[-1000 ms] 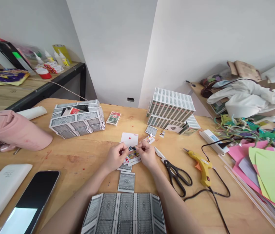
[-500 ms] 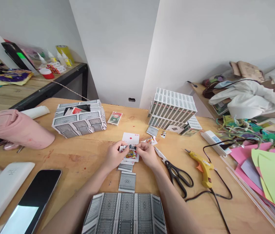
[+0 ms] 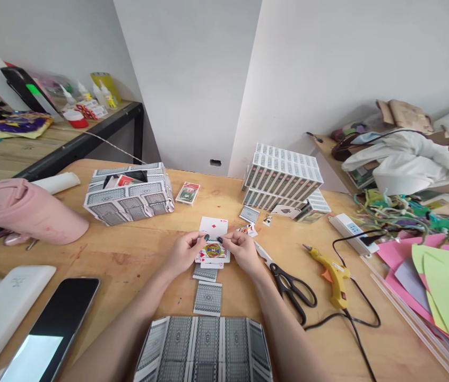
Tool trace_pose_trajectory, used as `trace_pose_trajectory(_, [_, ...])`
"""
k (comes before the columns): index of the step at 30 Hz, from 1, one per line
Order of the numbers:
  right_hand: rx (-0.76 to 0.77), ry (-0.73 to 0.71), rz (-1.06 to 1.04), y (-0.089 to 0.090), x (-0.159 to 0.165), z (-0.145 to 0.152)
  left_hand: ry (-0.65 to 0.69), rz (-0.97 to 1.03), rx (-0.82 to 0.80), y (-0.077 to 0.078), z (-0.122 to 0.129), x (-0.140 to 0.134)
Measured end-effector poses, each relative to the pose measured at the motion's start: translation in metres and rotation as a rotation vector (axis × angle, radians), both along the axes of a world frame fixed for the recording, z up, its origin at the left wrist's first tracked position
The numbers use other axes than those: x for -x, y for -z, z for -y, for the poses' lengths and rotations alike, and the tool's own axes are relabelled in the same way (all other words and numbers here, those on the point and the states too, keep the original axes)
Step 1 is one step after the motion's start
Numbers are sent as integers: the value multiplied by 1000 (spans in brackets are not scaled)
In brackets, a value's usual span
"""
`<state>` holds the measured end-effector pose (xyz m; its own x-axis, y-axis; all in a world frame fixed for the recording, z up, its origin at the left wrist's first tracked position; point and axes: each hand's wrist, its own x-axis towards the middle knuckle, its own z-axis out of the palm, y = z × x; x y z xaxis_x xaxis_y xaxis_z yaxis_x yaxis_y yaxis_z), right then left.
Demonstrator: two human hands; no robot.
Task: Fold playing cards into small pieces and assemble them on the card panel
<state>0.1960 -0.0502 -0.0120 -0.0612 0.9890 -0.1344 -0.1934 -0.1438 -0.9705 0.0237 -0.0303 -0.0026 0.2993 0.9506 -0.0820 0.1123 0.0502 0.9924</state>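
My left hand (image 3: 188, 251) and my right hand (image 3: 243, 250) pinch a face-up jack playing card (image 3: 213, 251) by its two sides, thumbs near its upper edge. Another face-up card (image 3: 213, 265) peeks out under it. Just beyond lies an ace of diamonds (image 3: 214, 225). Toward me, face-down cards (image 3: 207, 298) with a grey pattern lie in a line. Closest to me stands a structure made of grey-backed cards (image 3: 204, 345), cut off by the frame's lower edge. More face cards (image 3: 247, 229) lie past my right hand.
Black-handled scissors (image 3: 290, 286) and a yellow glue gun (image 3: 335, 276) with its cord lie right. Behind are stacked card boxes (image 3: 282, 178), a card-covered box (image 3: 131, 196) and a single card pack (image 3: 188, 193). A pink tumbler (image 3: 29, 212) and a phone (image 3: 55, 323) occupy the left.
The jack between my hands now lies flatter, with its face more fully in view. My left hand has shifted slightly; the other objects stay in place.
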Motion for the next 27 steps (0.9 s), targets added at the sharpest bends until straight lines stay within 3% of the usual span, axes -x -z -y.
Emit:
trace_pose_trajectory(7, [-21,229,-97,-1,3,-1,8,113,50,-2,1,-6])
trace_pose_trajectory(14, [-34,137,-42,-6,0,-2,-44,181,160,1,-2,-6])
trace_pose_trajectory(21, [6,71,-40,-7,1,-1,-169,203,153,1,-4,-7])
trace_pose_trajectory(27, [47,147,-108,-10,0,-2,-46,158,168,-1,-6,-2])
